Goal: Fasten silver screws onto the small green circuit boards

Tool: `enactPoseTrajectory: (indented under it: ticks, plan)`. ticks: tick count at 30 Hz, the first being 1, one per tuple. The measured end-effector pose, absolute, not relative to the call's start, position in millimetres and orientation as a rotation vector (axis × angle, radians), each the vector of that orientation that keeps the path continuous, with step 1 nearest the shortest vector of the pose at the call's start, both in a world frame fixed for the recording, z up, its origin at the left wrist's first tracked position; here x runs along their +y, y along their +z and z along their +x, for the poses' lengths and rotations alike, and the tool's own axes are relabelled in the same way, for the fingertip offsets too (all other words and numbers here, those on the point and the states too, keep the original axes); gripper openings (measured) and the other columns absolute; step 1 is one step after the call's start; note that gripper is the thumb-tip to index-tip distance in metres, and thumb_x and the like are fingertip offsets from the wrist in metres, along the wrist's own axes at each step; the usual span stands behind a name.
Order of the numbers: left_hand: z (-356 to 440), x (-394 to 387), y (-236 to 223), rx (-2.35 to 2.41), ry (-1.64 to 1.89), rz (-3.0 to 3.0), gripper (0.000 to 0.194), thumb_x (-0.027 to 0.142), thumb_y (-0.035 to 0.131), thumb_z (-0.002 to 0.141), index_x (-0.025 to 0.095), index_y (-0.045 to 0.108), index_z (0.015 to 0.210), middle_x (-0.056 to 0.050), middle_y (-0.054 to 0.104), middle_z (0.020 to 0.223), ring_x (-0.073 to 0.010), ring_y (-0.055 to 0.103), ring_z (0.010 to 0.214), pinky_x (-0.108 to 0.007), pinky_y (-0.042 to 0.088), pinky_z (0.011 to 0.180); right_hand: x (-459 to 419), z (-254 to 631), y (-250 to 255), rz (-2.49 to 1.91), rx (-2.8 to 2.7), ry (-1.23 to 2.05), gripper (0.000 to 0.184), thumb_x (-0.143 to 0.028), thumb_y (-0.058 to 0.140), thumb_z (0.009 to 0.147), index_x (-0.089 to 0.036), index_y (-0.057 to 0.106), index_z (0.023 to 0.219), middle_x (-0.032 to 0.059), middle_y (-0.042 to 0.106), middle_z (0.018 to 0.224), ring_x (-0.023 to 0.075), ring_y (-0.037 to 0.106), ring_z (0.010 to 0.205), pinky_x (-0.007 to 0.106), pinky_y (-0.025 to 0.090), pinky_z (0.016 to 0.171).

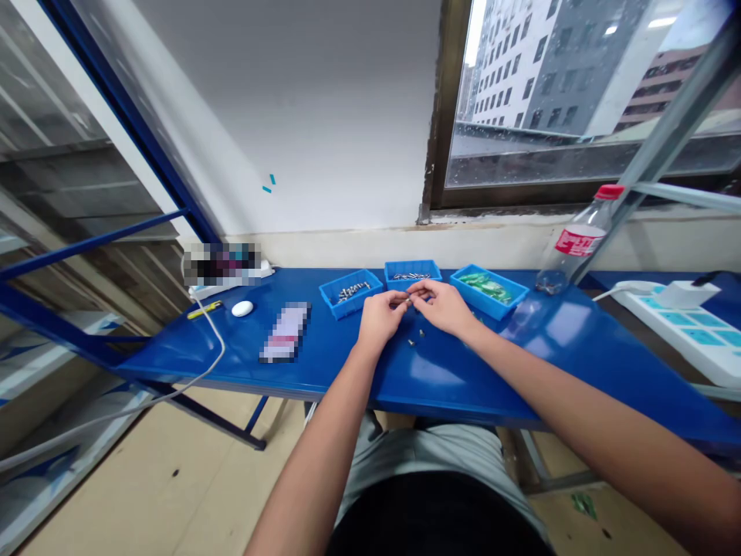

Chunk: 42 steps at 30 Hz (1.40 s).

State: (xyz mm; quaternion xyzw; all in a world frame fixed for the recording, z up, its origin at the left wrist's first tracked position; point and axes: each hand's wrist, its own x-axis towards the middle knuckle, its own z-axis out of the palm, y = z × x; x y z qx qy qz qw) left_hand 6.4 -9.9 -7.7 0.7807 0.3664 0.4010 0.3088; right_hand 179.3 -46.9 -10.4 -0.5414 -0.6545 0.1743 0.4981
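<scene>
My left hand (380, 315) and my right hand (443, 306) meet over the blue table (324, 363), fingertips pinched together on a small metal part (408, 301) between them. Two tiny dark parts (417, 337) lie on the table just below my hands. Behind my hands stand three blue trays: the left tray (350, 293) and the middle tray (412, 273) hold small metal pieces, and the right tray (489, 290) holds green pieces.
A clear plastic bottle (573, 251) with a red cap leans at the back right. A white power strip (686, 324) lies at the right edge. On the left lie a white oval object (241, 308), a yellow pen (204, 310) and a white cable (214, 347).
</scene>
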Motion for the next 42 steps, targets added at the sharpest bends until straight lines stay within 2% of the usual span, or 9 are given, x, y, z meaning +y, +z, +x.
enactPoseTrajectory:
  ticks: [3,8,15,21,25,30,34,37,42]
  plan:
    - [7.5,-9.2,-8.1,0.982,1.117,2.051,0.014,0.010,0.073,0.085,0.018,0.077,0.096,-0.004,0.082,0.093,-0.0191,0.078,0.086,-0.030,0.062,0.085,-47.3,178.3,-10.3,-1.310,-1.583,0.428,0.014,-0.021,0.067,0.083,-0.019,0.074,0.095,0.0034,0.077,0.087,0.0185,0.073,0.079,0.032,0.060,0.077]
    - [8.0,-8.6,-8.6,0.933,1.161,2.023,0.025,0.001,0.069,0.081,0.018,0.070,0.100,-0.004,0.080,0.096,-0.0171,0.077,0.090,-0.027,0.060,0.081,-43.8,180.1,-15.1,-1.282,-1.585,0.471,0.023,-0.021,0.069,0.080,-0.019,0.069,0.103,0.0032,0.075,0.087,0.0173,0.071,0.077,0.030,0.059,0.072]
    - [8.1,-9.6,-7.7,1.026,1.170,2.062,0.002,0.017,0.066,0.091,0.019,0.067,0.092,-0.003,0.078,0.090,-0.0164,0.075,0.084,-0.027,0.057,0.082,-41.3,187.6,-15.8,-1.235,-1.579,0.437,0.011,-0.027,0.068,0.083,-0.021,0.065,0.091,0.0033,0.074,0.086,0.0187,0.071,0.077,0.030,0.058,0.069]
    - [7.5,-11.6,-8.6,1.031,1.030,2.302,0.011,0.017,0.062,0.092,0.018,0.072,0.095,-0.006,0.079,0.096,-0.0225,0.075,0.090,-0.032,0.056,0.085,-20.4,170.8,7.9,-1.236,-1.675,0.184,0.010,-0.021,0.064,0.084,-0.020,0.068,0.092,0.0035,0.074,0.089,0.0187,0.068,0.076,0.031,0.054,0.073]
    - [8.8,-13.0,-9.3,0.993,0.950,2.417,0.016,0.021,0.063,0.092,0.016,0.075,0.101,-0.011,0.079,0.107,-0.0272,0.073,0.099,-0.035,0.056,0.092,15.8,147.9,33.1,-1.199,-1.910,0.094,0.011,-0.015,0.062,0.084,-0.019,0.070,0.091,0.0045,0.076,0.092,0.0202,0.068,0.085,0.032,0.051,0.082]
    - [9.0,-15.7,-7.2,1.065,0.971,2.374,0.016,0.024,0.060,0.095,0.018,0.075,0.099,-0.009,0.079,0.105,-0.0246,0.073,0.097,-0.034,0.054,0.093,27.0,145.3,61.2,-1.188,-2.101,0.070,0.012,-0.016,0.062,0.088,-0.017,0.072,0.095,0.0052,0.076,0.090,0.0194,0.068,0.083,0.030,0.048,0.079]
    - [7.1,-14.4,-4.9,1.303,1.063,2.203,0.015,0.025,0.057,0.097,0.019,0.070,0.094,-0.008,0.078,0.096,-0.0229,0.072,0.087,-0.032,0.053,0.084,-11.8,166.1,71.2,-1.234,-2.284,0.000,0.011,-0.021,0.061,0.091,-0.018,0.071,0.093,0.0050,0.074,0.087,0.0189,0.065,0.078,0.030,0.045,0.075]
    - [4.9,-12.1,-1.5,1.358,1.188,2.045,0.014,0.024,0.054,0.099,0.019,0.066,0.093,-0.007,0.077,0.093,-0.0204,0.071,0.085,-0.030,0.051,0.080,-47.9,179.4,66.4,-1.179,-2.565,0.104,0.013,-0.029,0.064,0.093,-0.019,0.070,0.087,0.0042,0.071,0.081,0.0184,0.062,0.072,0.030,0.044,0.069]
    - [3.9,-13.7,5.0,1.242,1.330,1.948,0.016,0.026,0.051,0.102,0.021,0.064,0.094,-0.003,0.076,0.086,-0.0175,0.070,0.078,-0.028,0.050,0.077,-80.7,184.4,40.3,-1.017,-2.638,0.052,0.025,-0.042,0.066,0.095,-0.024,0.073,0.111,0.0089,0.072,0.102,0.0254,0.066,0.093,0.038,0.053,0.084]
